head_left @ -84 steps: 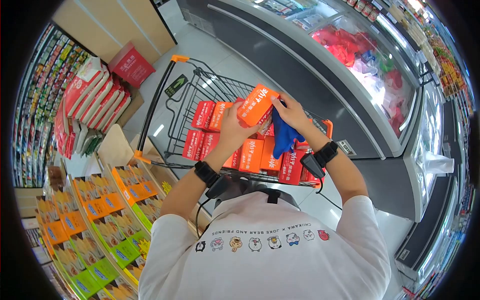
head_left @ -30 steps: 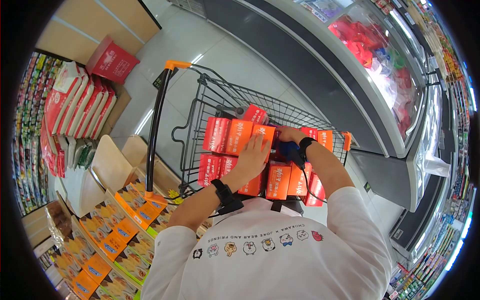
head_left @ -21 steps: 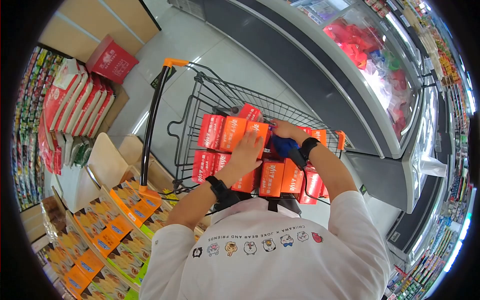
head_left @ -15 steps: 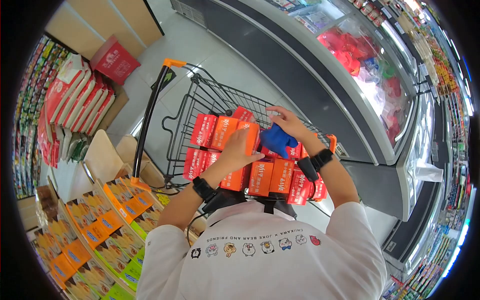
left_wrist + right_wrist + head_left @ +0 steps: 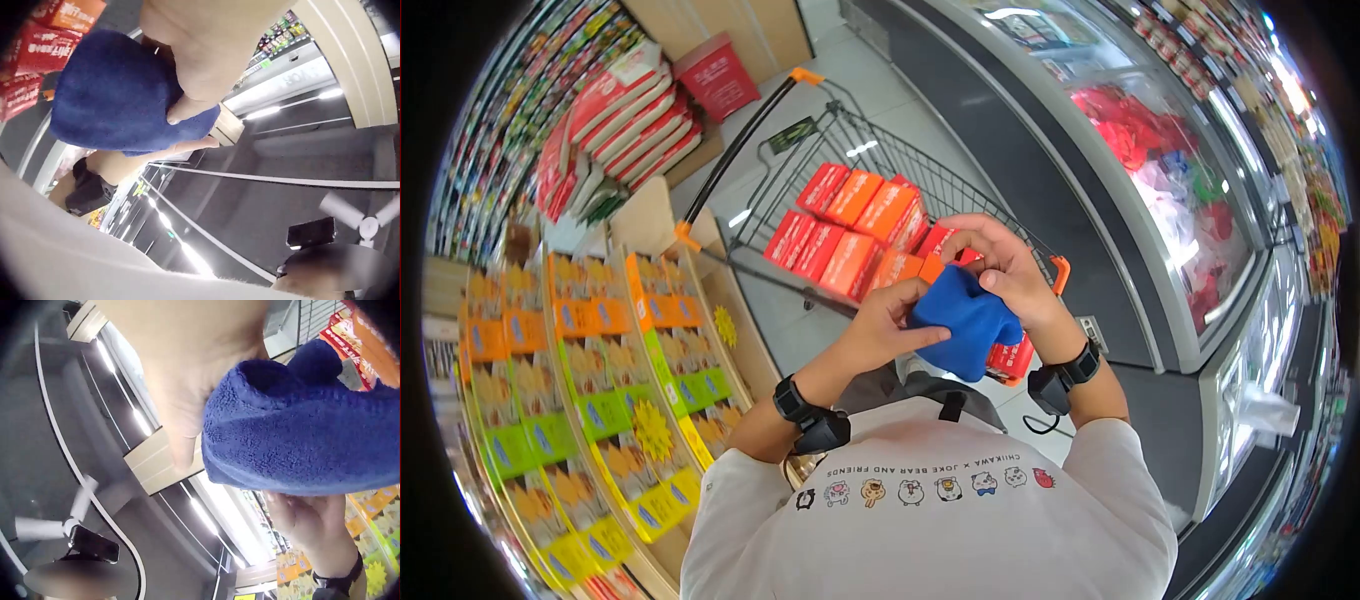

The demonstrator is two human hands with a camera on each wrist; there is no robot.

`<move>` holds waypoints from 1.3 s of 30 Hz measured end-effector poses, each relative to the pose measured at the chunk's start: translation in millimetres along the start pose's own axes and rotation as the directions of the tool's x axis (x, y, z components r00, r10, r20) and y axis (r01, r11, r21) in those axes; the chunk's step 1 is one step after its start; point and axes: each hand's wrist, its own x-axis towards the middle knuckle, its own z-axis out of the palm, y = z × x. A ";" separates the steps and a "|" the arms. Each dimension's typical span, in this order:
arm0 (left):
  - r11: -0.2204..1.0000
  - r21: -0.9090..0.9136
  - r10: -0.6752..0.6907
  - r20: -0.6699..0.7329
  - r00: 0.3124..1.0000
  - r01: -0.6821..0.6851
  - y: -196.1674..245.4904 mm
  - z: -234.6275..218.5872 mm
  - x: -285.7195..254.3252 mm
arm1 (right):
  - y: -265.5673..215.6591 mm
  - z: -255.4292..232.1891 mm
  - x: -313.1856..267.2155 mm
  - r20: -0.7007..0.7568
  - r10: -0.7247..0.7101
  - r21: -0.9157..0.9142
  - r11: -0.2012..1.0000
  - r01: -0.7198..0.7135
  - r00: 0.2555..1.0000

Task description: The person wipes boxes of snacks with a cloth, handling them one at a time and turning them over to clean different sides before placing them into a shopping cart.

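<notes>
A blue cloth (image 5: pixel 962 328), with a fuzzy towel-like weave in the right wrist view, is bunched between both hands over the near side of the shopping cart (image 5: pixel 840 125). My left hand (image 5: pixel 887 325) pinches its left edge, thumb lying on top; the left wrist view shows that thumb pressed on the cloth (image 5: pixel 119 94). My right hand (image 5: pixel 1012 275) grips the upper right edge with curled fingers. Below and beyond the hands, red and orange boxes (image 5: pixel 890 212) with white lettering stand in rows in the cart. The cloth and hands hide some of them.
A grey freezer (image 5: pixel 990 150) with a glass top runs along the cart's right. Shelves of orange and green packaged goods (image 5: pixel 590 360) stand at left. Stacked red-and-white sacks (image 5: pixel 625 120) and a red bin (image 5: pixel 716 78) lie beyond the cart handle (image 5: pixel 740 150).
Earlier the left hand held, then pressed, an orange box among the others; it has left the boxes and now holds the cloth. The cloth has come nearer the body, between both hands.
</notes>
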 end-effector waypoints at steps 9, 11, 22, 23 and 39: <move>0.907 -0.285 0.060 -0.638 0.768 -0.308 11.4 53.6 -141.8 | 33.2 86.5 4.9 0.462 0.321 -0.225 0.944 -0.241 0.826; 0.957 -0.084 0.120 -0.754 0.645 -0.277 0.8 58.2 -182.2 | 56.6 119.1 5.7 0.499 0.443 -0.274 0.896 -0.349 0.745; 0.596 0.618 0.761 -0.639 -0.114 0.513 -41.2 172.0 -401.1 | 117.6 348.3 -68.7 0.802 0.426 -0.353 0.904 -0.243 0.418; 0.609 0.609 0.758 -0.635 -0.147 0.509 -48.2 183.6 -418.1 | 119.7 368.2 -81.2 0.827 0.409 -0.345 0.911 -0.227 0.384; 0.765 0.271 0.637 -0.451 -0.625 0.585 -143.5 330.0 -590.9 | 192.1 572.1 -262.3 0.926 0.372 -0.378 0.917 -0.126 -0.067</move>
